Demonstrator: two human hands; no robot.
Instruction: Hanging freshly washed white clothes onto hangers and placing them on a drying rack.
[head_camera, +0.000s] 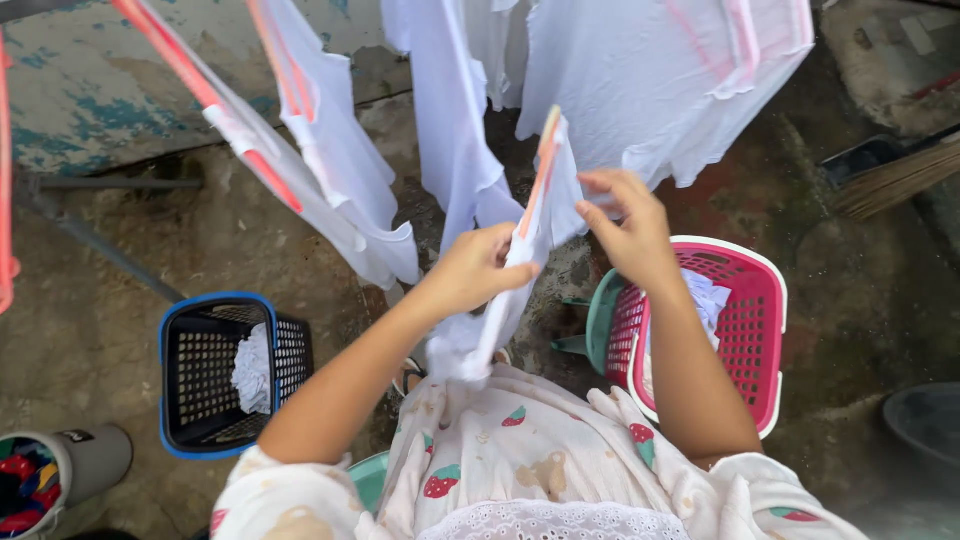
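Person stands over a laundry spot, both hands up on one white garment (520, 260) with an orange-pink trim strip. Garment is bunched narrow, long axis running steeply from upper right, where the top end pokes up near the hanging wash, down to lower left, where its tail ends right above the person's patterned top (520, 460). Left hand (478, 270) closed around the middle of the garment, fingers wrapped over the fabric, firm grasp. Right hand (630, 230) pinches the upper part just beside the trim, thumb and fingertips together on the cloth, other fingers loosely curled. Hands near each other, garment stretched between them. Behind and above, other white clothes (650, 80) hang from red-pink hangers (170, 50) in a row, apart from the held piece. Lower left on the concrete ground (100, 300): blue and black basket (215, 375) with a crumpled white cloth inside. Right of the person: pink basket (745, 320) holding white fabric, resting on a green stool (600, 315). Bottom left corner, a grey container (70, 470) with coloured items. Broom (890, 175) at far right edge.
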